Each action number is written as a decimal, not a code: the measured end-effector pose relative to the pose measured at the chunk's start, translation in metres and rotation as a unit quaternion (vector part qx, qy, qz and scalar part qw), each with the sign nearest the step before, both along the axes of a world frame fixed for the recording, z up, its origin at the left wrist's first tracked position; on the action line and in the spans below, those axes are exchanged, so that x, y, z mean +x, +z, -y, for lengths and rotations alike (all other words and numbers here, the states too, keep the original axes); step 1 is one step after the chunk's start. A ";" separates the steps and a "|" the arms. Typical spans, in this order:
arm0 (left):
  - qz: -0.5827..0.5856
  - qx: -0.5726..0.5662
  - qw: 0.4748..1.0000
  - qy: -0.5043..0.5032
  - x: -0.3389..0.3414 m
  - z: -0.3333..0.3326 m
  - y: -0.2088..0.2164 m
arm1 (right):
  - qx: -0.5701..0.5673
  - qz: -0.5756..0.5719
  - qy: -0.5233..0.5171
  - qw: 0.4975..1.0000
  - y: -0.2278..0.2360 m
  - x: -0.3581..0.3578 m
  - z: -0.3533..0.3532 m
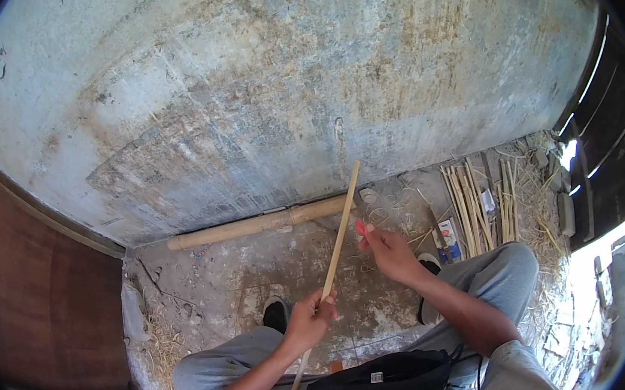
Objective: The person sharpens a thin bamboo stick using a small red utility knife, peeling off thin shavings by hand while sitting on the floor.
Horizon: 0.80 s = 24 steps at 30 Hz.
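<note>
Floor (259, 264): stained, worn, with straw and debris toward both sides; a weathered wall (302, 83) rises behind it. A thick bamboo pole (263, 224) lies near the wall base; pale sticks (472, 210) lie in groups at right, beside a blue-and-white packet (448, 240) (its contents cannot be made out). A black bag (380, 384) rests at the seated person's lap; its inside is too dark to read. Left hand (309, 321): fingers wrapped around a long bamboo strip (340, 241), which slants up and right from the lap over the floor. Right hand (391, 253): raised just beside the strip's upper part, fingers pinching a small red piece (362, 229).
</note>
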<state>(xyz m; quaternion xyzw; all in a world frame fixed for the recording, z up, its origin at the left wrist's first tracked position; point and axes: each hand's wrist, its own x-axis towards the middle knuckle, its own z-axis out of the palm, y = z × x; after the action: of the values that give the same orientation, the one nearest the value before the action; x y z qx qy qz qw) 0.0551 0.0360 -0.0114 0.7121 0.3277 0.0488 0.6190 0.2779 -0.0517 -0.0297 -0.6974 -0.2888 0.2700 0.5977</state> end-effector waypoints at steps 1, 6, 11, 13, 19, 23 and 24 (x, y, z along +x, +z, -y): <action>-0.001 0.000 1.000 0.002 -0.002 -0.001 -0.003 | -0.046 0.122 0.044 0.990 0.005 0.000 0.005; -0.028 -0.174 0.983 0.041 -0.004 0.001 0.012 | -0.100 0.275 0.110 0.950 0.035 -0.020 0.018; -0.018 -0.158 0.987 0.032 -0.007 0.003 0.008 | -0.082 0.365 0.140 0.917 0.028 -0.026 0.024; -0.021 -0.148 0.988 0.032 -0.007 0.004 0.008 | -0.091 0.386 0.132 0.909 0.029 -0.030 0.025; -0.033 -0.066 0.997 0.030 -0.008 0.002 -0.005 | -0.074 0.386 0.154 0.907 0.016 -0.034 0.024; -0.022 -0.028 0.999 0.021 -0.008 0.002 -0.018 | -0.046 0.398 0.182 0.898 0.016 -0.033 0.026; -0.001 -0.007 1.000 0.011 -0.009 0.002 -0.021 | -0.046 0.397 0.184 0.898 0.019 -0.035 0.027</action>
<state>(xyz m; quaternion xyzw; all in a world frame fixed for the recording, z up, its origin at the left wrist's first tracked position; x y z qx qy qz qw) 0.0460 0.0339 -0.0319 0.7040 0.3367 0.0524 0.6231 0.2429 -0.0784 -0.0105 -0.7078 -0.6124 0.0886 0.3407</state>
